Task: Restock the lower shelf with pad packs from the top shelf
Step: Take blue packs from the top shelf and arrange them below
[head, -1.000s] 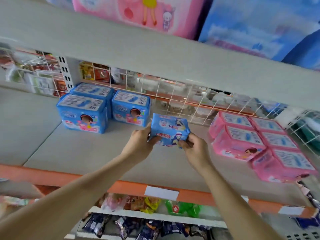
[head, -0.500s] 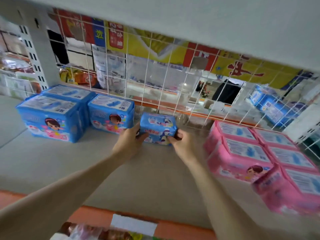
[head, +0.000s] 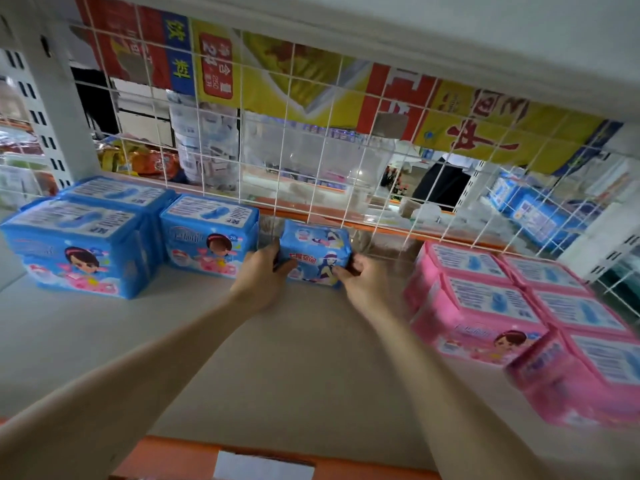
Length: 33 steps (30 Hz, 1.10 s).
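Blue pad pack (head: 313, 251) near the wire grid (head: 325, 140), ends gripped by your left hand (head: 263, 275) and right hand (head: 363, 278): likely placing; release next.

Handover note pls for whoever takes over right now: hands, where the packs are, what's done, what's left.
Left hand: grips the left end of the small blue pack.
Right hand: pinches its right end.
Pack: at the back of the lower shelf, close to the wire grid, in the gap between the big blue packs on the left and the pink packs on the right. It looks set down or nearly so; contact is hard to tell.
Done: this pack is at its spot.
Left: let go, then fetch more packs from above; that stock is not in view.
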Tool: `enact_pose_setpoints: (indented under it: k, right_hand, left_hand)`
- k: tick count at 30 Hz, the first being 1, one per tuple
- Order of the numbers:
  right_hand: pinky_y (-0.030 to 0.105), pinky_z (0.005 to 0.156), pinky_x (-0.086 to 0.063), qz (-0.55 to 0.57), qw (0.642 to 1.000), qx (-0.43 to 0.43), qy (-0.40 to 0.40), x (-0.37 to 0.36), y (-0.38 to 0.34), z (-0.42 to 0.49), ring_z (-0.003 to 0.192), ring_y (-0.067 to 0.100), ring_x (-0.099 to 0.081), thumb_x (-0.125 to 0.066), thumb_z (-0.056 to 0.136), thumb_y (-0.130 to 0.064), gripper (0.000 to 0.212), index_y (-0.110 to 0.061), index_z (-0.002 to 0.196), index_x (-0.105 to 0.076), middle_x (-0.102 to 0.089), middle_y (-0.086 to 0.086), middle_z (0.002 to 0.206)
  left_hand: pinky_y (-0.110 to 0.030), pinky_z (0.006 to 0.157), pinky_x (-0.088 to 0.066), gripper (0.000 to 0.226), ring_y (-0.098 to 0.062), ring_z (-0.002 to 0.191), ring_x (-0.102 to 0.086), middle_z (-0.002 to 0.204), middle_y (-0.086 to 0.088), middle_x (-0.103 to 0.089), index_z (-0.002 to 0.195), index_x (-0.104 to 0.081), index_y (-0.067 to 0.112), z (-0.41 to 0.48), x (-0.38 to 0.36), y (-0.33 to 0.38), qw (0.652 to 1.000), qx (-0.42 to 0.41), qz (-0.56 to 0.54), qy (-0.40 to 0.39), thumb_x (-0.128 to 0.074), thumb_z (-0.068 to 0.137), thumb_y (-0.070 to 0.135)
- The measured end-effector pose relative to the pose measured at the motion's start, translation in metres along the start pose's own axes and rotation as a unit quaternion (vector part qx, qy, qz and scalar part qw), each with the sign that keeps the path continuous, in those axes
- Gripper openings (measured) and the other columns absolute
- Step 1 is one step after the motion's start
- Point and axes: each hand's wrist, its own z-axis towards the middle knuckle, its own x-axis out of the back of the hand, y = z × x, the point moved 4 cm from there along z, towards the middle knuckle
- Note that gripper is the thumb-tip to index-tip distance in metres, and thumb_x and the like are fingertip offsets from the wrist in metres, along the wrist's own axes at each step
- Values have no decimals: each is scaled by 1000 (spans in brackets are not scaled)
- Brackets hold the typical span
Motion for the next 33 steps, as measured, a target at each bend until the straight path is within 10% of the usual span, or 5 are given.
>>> enact_pose_setpoints:
  k: [5,9,14,27,33]
  right_hand:
    - [26,84,-56,18,1000,-18,-10,-3,-7,-11,102,20,-69,-69,89,-7,23,-16,109,-68,-69,-7,101]
    - [15,75,-53,93,994,-52,-38,-2,-31,-39,108,22,-60,-64,91,4,47,0,135,-48,-62,16,126]
    - [26,82,-47,-93,994,5,-54,20,-66,-87,103,15,-60,-68,92,-22,80,-30,156,-20,-54,-12,118]
    - [33,124,-12,-292,953,41,-72,25,-119,-172,154,18,-7,-39,97,-63,82,-25,159,-3,-1,-3,167]
    - [27,123,-2,-297,952,70,-29,62,-148,-208,154,12,-3,-35,95,-68,82,-30,158,1,6,-9,166]
  left_hand:
    - [-40,89,-50,41,-35,109,-60,119,-16,-64,137,-47,9,-23,4,14,1000,23,-9,-11,-57,101,23]
    - [-37,77,-50,35,-32,102,-59,100,-9,-63,130,-49,10,-53,17,29,999,23,28,-3,-53,100,26]
    - [-38,94,-52,48,-27,119,-59,132,-6,-63,145,-43,23,-92,50,45,994,-30,87,-50,-52,99,34]
    - [-35,120,-18,78,-15,150,-23,161,12,-28,154,-28,33,-134,118,66,953,-187,220,-89,-23,88,75]
    - [-32,107,-39,52,-15,126,-55,137,10,-56,133,-55,28,-177,142,113,952,-229,199,-46,-41,91,56]
